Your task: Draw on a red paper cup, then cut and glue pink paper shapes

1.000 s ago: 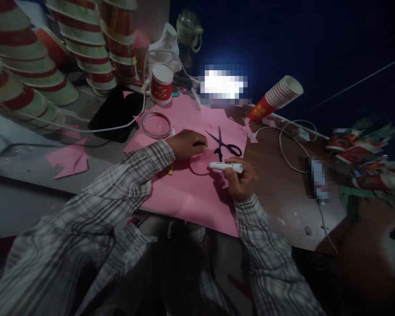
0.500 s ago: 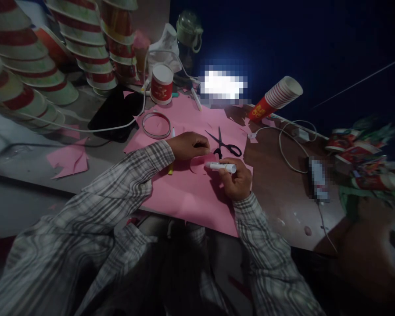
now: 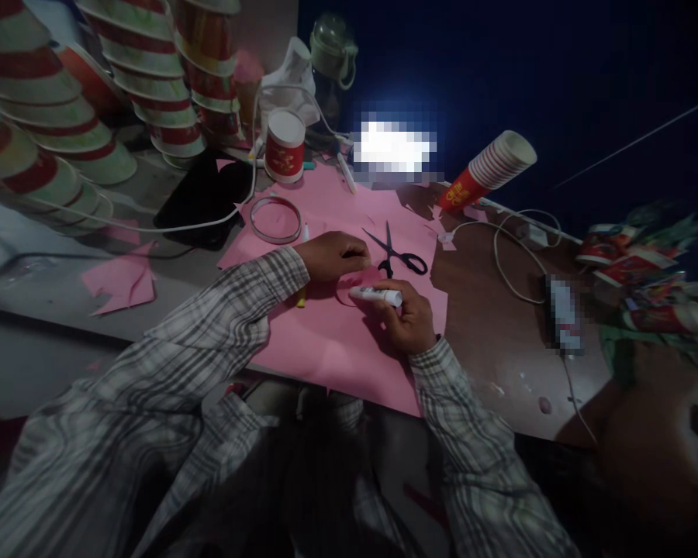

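My right hand (image 3: 407, 319) is closed around a white glue stick (image 3: 375, 294) held sideways, its tip over a small pink paper circle (image 3: 354, 285). My left hand (image 3: 333, 254) rests curled on the far edge of that circle, fingers pressing it down onto the large pink paper sheet (image 3: 331, 341). Black scissors (image 3: 396, 254) lie on the sheet just beyond both hands. A yellow pen (image 3: 302, 296) pokes out from under my left wrist.
Stacked red-and-white paper bowls (image 3: 93, 101) fill the far left. A clear tape ring (image 3: 275, 219), a red can (image 3: 285, 146), a lying stack of red cups (image 3: 488, 172), white cables (image 3: 512, 256), a black pouch (image 3: 203, 201) and pink scraps (image 3: 122, 280) lie around.
My right hand has slid left with the glue stick, bringing its tip from the circle's right edge onto the circle. My left hand has stayed in place.
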A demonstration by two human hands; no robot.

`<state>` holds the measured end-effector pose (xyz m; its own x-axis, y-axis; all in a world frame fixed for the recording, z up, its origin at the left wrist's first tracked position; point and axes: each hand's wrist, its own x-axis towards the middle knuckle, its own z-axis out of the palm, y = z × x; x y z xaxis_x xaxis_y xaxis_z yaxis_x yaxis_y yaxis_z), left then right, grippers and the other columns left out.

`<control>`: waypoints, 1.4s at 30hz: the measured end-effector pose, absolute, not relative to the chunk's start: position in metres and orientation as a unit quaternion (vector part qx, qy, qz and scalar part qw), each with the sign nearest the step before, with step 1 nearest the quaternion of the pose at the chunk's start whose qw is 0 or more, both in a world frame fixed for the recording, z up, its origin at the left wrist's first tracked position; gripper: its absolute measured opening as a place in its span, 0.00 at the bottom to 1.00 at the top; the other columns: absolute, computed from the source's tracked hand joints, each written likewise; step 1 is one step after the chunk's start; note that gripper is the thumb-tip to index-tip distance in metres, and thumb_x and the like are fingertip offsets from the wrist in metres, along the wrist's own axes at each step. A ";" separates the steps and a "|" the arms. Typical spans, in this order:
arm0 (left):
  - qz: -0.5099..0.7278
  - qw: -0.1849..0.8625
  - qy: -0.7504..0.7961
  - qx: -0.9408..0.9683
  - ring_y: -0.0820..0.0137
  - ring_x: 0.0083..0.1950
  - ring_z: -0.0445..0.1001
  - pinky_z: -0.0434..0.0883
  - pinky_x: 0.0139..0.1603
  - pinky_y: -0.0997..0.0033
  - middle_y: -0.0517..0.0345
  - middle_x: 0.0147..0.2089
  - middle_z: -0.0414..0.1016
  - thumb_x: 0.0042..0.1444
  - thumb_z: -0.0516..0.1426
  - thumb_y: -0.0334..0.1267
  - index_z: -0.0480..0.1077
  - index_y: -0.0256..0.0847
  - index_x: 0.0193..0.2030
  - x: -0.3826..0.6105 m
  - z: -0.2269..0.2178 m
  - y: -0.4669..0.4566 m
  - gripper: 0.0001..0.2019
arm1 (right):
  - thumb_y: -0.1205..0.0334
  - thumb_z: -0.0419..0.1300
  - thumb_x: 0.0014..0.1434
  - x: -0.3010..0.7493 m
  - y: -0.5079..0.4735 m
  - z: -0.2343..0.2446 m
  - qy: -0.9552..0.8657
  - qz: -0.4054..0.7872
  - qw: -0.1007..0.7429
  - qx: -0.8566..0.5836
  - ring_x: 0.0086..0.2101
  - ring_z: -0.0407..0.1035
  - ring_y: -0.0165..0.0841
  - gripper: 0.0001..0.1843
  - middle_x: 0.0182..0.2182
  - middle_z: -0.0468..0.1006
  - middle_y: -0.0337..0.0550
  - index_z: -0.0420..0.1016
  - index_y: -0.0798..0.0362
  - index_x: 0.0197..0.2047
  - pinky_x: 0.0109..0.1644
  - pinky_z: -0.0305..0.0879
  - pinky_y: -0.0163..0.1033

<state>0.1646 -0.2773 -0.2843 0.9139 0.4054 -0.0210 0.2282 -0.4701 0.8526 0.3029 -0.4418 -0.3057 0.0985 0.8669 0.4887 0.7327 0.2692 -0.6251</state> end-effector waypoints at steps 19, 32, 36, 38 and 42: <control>0.005 0.415 0.161 0.896 0.73 0.37 0.73 0.64 0.38 0.76 0.57 0.38 0.79 0.58 0.54 0.40 0.77 0.38 0.49 0.156 -0.275 -0.271 0.16 | 0.48 0.54 0.66 0.305 -0.441 -0.310 -0.670 0.084 0.377 -0.634 0.36 0.76 0.37 0.17 0.37 0.83 0.47 0.76 0.51 0.44 0.39 0.71 0.43; 0.045 0.388 0.183 0.902 0.67 0.51 0.76 0.67 0.54 0.71 0.53 0.51 0.81 0.61 0.52 0.35 0.78 0.38 0.50 0.164 -0.287 -0.273 0.16 | 0.50 0.49 0.69 0.303 -0.437 -0.299 -0.737 -0.009 0.306 -0.602 0.31 0.72 0.37 0.19 0.32 0.82 0.46 0.75 0.52 0.41 0.37 0.56 0.44; 0.057 0.390 0.172 0.903 0.68 0.50 0.77 0.68 0.54 0.72 0.53 0.50 0.81 0.61 0.53 0.35 0.79 0.38 0.50 0.165 -0.287 -0.276 0.16 | 0.53 0.49 0.69 0.304 -0.434 -0.295 -0.757 -0.006 0.257 -0.600 0.31 0.71 0.36 0.17 0.33 0.82 0.45 0.74 0.52 0.41 0.36 0.53 0.43; 0.064 0.393 0.154 0.904 0.68 0.49 0.77 0.69 0.52 0.72 0.53 0.49 0.82 0.62 0.53 0.37 0.79 0.37 0.49 0.165 -0.288 -0.277 0.16 | 0.53 0.48 0.69 0.300 -0.429 -0.296 -0.761 0.011 0.247 -0.600 0.32 0.71 0.37 0.17 0.33 0.82 0.46 0.75 0.52 0.41 0.36 0.53 0.43; 0.076 0.381 0.128 0.912 0.68 0.48 0.78 0.69 0.51 0.74 0.53 0.48 0.82 0.62 0.52 0.39 0.79 0.38 0.49 0.165 -0.292 -0.277 0.16 | 0.52 0.47 0.69 0.294 -0.428 -0.294 -0.763 0.013 0.234 -0.602 0.35 0.72 0.39 0.19 0.37 0.83 0.49 0.75 0.54 0.44 0.38 0.54 0.44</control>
<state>0.1650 -0.2775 -0.2917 0.9555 0.2923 0.0405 0.1766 -0.6763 0.7151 0.2943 -0.4280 -0.2938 -0.1656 0.9253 0.3413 0.9127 0.2749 -0.3024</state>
